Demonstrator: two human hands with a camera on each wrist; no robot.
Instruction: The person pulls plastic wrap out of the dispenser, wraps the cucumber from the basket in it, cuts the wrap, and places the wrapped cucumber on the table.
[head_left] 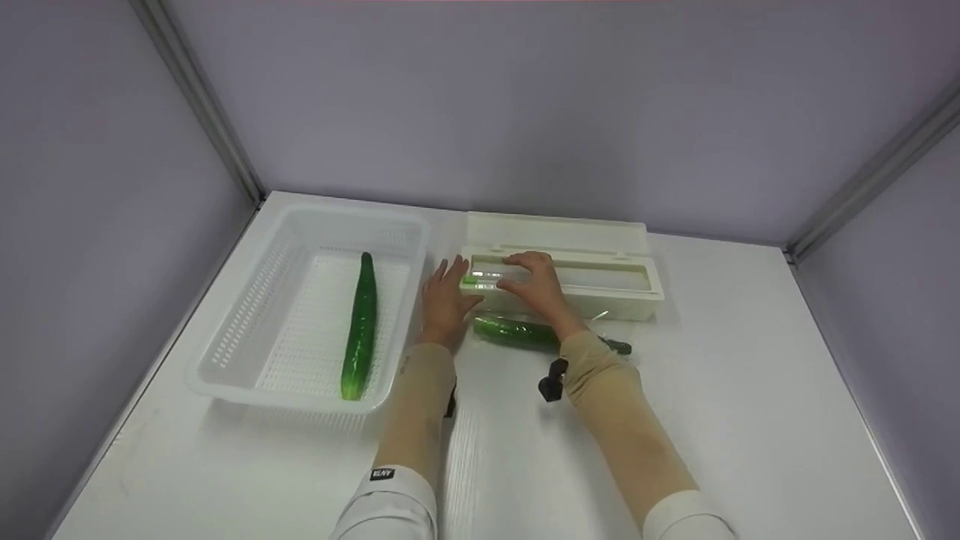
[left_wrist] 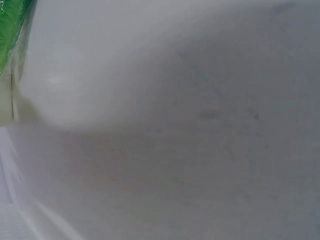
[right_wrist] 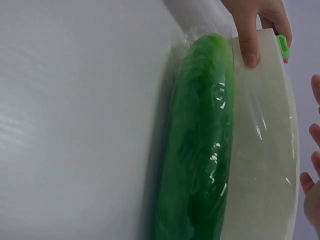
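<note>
Right hand [head_left: 534,283] pressing curled fingers onto wrap dispenser [head_left: 600,281], gripping its green slider [right_wrist: 283,46]. Left hand [head_left: 444,300] lying flat, fingers spread, beside wrapped cucumber [right_wrist: 200,145].

White table [head_left: 750,420]: basket [head_left: 225,360], wrap box [head_left: 637,289], wrapped cucumber [head_left: 514,332].
</note>
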